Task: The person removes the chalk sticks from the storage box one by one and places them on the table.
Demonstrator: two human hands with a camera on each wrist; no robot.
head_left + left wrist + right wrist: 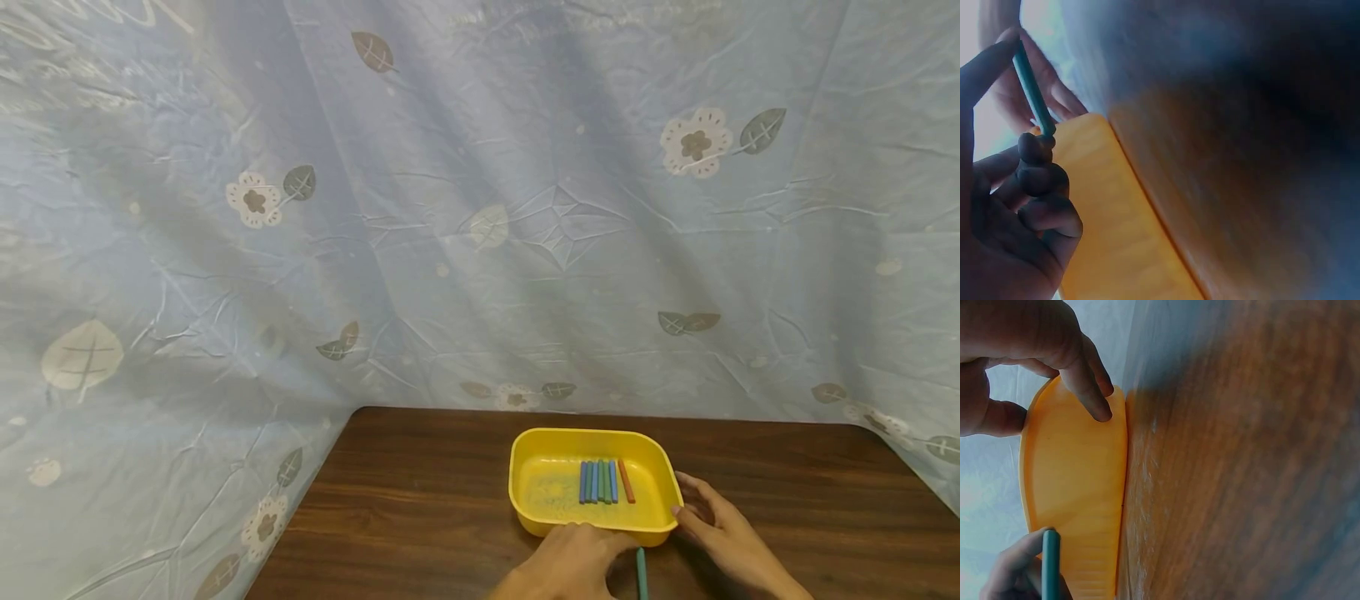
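A yellow plastic tray [592,540] stands on the table with several chalk sticks [600,482] in a row on its floor, blue and green ones side by side and a red-orange one at the right, slightly tilted. In front of the tray's near wall, my left hand [566,562] pinches a green chalk stick [1034,87] by its two ends, between thumb and a fingertip. My right hand [716,525] holds the tray's right end, thumb at the rim and fingers [1088,394] against the outer wall.
The dark wood-grain table [390,500] runs out around the tray to its rounded far corners. Behind it and at the sides hangs a pale cloth [480,292] printed with flowers and leaves. Greyish powder [551,496] marks the left part of the tray floor.
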